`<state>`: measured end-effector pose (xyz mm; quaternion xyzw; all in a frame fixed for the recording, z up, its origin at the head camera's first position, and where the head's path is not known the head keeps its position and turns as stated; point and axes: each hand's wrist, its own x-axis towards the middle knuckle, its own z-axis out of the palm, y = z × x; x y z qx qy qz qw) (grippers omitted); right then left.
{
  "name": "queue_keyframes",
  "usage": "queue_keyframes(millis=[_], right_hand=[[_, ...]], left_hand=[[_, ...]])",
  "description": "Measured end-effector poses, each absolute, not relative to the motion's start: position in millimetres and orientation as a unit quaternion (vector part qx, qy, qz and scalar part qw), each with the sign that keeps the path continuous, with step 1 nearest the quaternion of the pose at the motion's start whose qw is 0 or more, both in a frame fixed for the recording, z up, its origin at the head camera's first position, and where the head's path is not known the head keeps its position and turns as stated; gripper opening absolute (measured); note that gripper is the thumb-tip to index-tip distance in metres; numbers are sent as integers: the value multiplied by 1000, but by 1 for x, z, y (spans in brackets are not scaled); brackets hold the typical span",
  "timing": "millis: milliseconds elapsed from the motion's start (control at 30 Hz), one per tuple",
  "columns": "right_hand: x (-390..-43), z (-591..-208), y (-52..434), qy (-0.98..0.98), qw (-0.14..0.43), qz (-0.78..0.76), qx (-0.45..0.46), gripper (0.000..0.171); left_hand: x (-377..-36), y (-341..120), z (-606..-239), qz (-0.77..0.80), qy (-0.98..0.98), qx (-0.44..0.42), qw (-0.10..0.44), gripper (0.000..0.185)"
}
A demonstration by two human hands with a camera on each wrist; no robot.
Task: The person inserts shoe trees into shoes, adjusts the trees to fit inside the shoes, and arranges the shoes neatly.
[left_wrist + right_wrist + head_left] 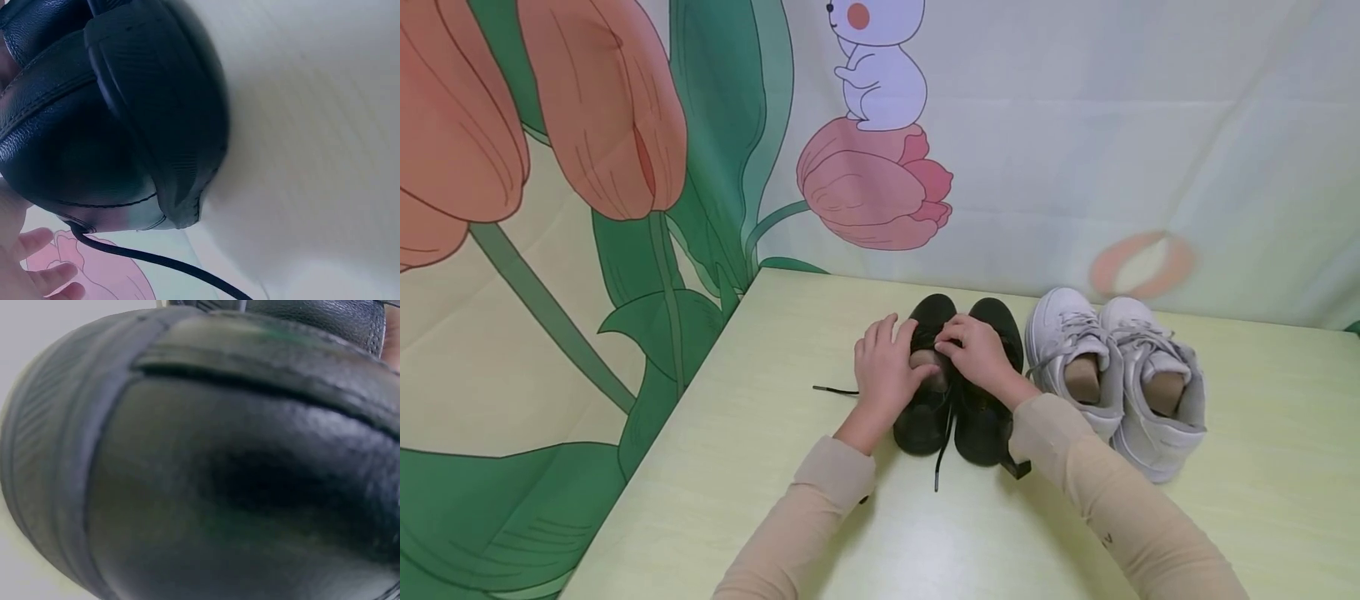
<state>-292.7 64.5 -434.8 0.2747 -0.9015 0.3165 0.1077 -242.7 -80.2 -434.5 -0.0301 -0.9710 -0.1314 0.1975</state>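
Observation:
Two black leather shoes stand side by side, toes away from me: the left one (917,429) and the right one (981,442). My left hand (883,371) rests along the left shoe's outer side, thumb reaching over its opening, fingers fairly straight. In the left wrist view its fingers (53,275) stand apart from the black leather (69,162). My right hand (981,350) lies over the right shoe, fingertips pinching at the left shoe's black shoelace (942,467); the pinched bit is hidden. Black leather (200,487) fills the right wrist view, hiding that hand's fingers.
A pair of white lace-up shoes, one nearer (1060,325) and one farther right (1157,442), stands right of the black pair, brownish blocks inside. A loose lace end (835,389) lies to the left. Behind the pale table (737,450) hangs a tulip-print cloth (1037,167).

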Motion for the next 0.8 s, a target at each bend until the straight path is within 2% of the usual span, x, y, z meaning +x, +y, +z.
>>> queue_keyframes(millis=[367, 567, 800], right_hand=[[-288, -437, 64, -898, 115, 310, 291, 6], [-287, -436, 63, -897, 112, 311, 294, 7], [-286, -435, 63, -895, 116, 308, 301, 6]], left_hand=[[-246, -75, -426, -137, -984, 9, 117, 58], [-248, -74, -422, -139, -985, 18, 95, 55], [-248, -74, -423, -143, -985, 22, 94, 53]])
